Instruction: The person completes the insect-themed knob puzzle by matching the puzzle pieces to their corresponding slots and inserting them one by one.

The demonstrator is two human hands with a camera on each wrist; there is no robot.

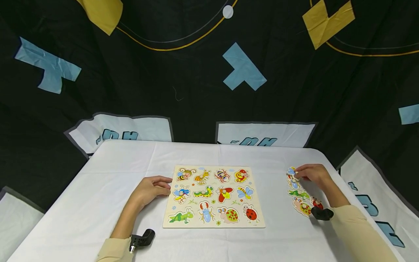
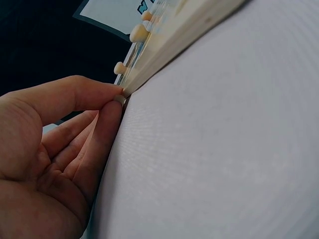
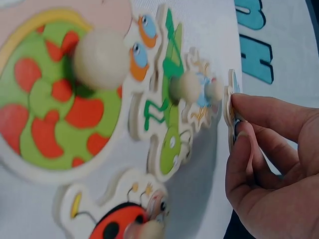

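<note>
A wooden insect puzzle board (image 1: 214,222) lies on the white table. My left hand (image 1: 148,191) rests beside its left edge; in the left wrist view the thumb and index fingertips (image 2: 117,93) meet right at the board's corner. Wooden knobs (image 2: 139,33) stand up from pieces on the board. At the right, my right hand (image 1: 312,174) pinches a thin puzzle piece (image 3: 231,109) with blue wings, tilted up on edge. Near it lie loose knobbed pieces: a green grasshopper (image 3: 172,99), a snail (image 3: 55,99), a red ladybug (image 3: 124,219) and a small blue-bodied insect (image 3: 202,94).
White cloth covers the table (image 1: 114,174), whose far edge meets a black curtain (image 1: 196,94) with blue and yellow shapes. The loose pieces sit close to the table's right edge. Each wrist wears a black camera, one being the left wrist camera (image 1: 143,239).
</note>
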